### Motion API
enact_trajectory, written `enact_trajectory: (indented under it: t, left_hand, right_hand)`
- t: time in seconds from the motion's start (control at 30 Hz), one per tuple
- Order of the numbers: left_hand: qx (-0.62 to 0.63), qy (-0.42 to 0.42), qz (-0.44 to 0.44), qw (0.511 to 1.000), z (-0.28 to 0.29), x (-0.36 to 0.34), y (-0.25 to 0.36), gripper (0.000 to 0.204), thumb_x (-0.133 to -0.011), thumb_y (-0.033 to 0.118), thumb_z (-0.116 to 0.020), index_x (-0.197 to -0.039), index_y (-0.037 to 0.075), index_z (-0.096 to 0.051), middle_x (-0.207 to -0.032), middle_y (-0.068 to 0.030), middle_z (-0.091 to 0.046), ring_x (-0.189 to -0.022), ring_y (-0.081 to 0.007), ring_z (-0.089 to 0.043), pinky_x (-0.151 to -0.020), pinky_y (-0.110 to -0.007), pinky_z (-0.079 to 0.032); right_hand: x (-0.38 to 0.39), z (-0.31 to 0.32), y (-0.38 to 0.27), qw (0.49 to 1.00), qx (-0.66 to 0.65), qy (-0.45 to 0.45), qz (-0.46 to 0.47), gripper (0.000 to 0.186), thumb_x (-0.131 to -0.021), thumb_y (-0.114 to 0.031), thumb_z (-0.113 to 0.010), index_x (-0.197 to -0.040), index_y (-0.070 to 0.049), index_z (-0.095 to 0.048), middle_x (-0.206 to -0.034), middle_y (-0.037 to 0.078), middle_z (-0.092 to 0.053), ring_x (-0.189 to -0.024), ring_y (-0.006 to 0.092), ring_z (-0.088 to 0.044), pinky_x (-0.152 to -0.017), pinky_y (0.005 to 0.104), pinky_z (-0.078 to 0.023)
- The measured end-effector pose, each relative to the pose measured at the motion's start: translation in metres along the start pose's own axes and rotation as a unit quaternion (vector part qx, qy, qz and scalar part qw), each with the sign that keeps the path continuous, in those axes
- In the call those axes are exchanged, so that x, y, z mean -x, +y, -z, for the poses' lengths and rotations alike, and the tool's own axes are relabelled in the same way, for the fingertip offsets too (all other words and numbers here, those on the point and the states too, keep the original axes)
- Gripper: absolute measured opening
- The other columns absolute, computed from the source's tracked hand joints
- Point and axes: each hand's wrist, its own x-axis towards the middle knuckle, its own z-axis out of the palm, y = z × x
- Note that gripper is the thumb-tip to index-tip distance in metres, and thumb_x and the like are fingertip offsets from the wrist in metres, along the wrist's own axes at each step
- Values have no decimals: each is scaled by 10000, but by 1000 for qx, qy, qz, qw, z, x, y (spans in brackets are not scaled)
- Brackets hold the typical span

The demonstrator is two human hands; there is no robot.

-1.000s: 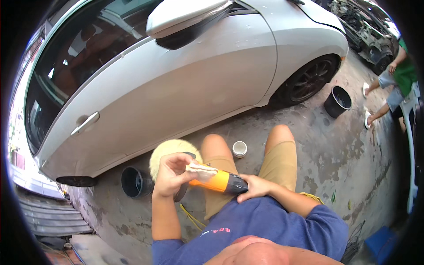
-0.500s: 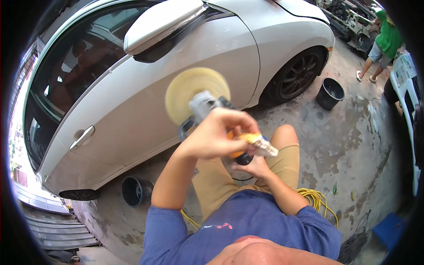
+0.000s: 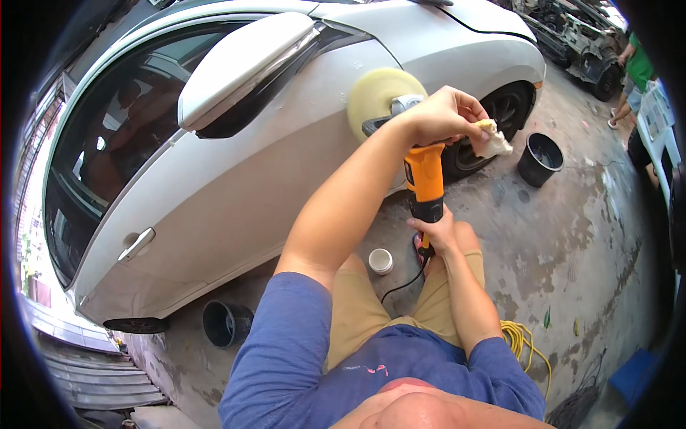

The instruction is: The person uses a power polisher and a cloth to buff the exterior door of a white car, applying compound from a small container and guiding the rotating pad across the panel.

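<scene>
My right hand grips the black rear handle of an orange and black car polisher. Its round yellow foam pad is up against or close to the side of the white car; contact is hard to tell. Above the tool, my left hand pinches a small crumpled white and yellow piece, perhaps a cloth or sponge. The left forearm passes in front of the polisher's head and partly hides it. A black power cord trails from the handle, near an open white jar on the ground.
The door mirror sticks out left of the pad. Black buckets stand by the front wheel, one bucket, and at lower left, another bucket. A coiled yellow cable lies at my right. A person in green stands far right.
The polisher has swung right and away from me, toward the front wheel. My left hand has moved the same way with the crumpled piece. The white jar has come into view.
</scene>
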Motion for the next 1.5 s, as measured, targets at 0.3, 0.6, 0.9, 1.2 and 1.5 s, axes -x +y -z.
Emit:
enact_trajectory:
  t: [0.3,0.6,0.9,1.2,1.5]
  left_hand:
    - [30,78,34,996,21,131,10,218,-842,97,-801,-1006,-17,-714,-903,-66,-742,-825,-130,-718,-773,-283,-575]
    - [-8,229,49,972,22,208,8,173,-826,33,-790,-975,-21,-721,-917,-60,-733,-852,-125,-702,-781,-276,-549]
    - [-46,-22,42,998,10,48,-2,221,-811,111,-813,-989,-4,-750,-857,-41,-746,-759,-90,-672,-734,-258,-542]
    - [-52,-116,40,991,-15,-69,-21,259,-777,164,-864,-990,51,-768,-817,14,-711,-671,-58,-566,-551,-240,-433]
    - [-119,20,-62,991,24,63,-8,189,-790,107,-813,-934,-5,-763,-820,-45,-744,-762,-90,-662,-708,-265,-524]
  right_hand:
    - [26,-56,8,989,-9,-143,43,861,-619,-225,-977,-1334,9,-557,-1174,93,-699,-1085,176,-655,-976,350,-521]
    - [38,-86,18,960,170,-218,42,1011,-617,-341,-964,-1445,-15,-485,-1294,233,-666,-1226,313,-647,-1058,411,-500]
    - [6,-46,21,1000,-1,-23,15,960,-639,-176,-978,-1429,-29,-452,-1197,69,-657,-1070,167,-633,-928,333,-528]
    - [-21,-9,10,995,-81,55,17,734,-664,-90,-937,-1266,-41,-520,-882,62,-663,-619,153,-616,-518,314,-491]
    - [11,-70,18,998,-25,-24,45,730,-658,-41,-914,-1281,-32,-533,-975,58,-681,-745,137,-657,-645,285,-551]
